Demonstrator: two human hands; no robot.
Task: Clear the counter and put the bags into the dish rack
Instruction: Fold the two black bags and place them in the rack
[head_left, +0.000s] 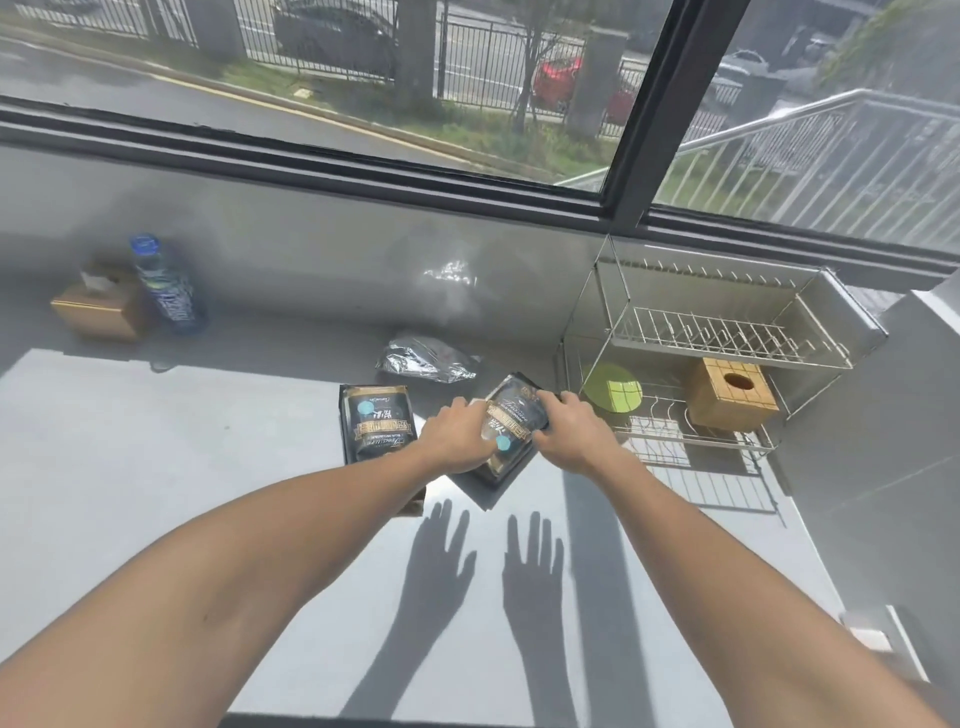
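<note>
A black bag with gold print (511, 415) is tilted just above the grey counter (156, 467), held from both sides: my left hand (457, 434) grips its left edge and my right hand (569, 428) its right edge. A second black bag (376, 428) lies flat on the counter to the left of my left hand. Behind them lies a crumpled silver foil bag (426, 358). The two-tier wire dish rack (727, 332) stands to the right against the wall, close to my right hand.
The rack's lower tier holds a green plate (613, 387) and a wooden box with a round hole (730, 392). At the far left stand a brown tissue box (98, 306) and a blue-capped bottle (166, 286). A window runs along the back.
</note>
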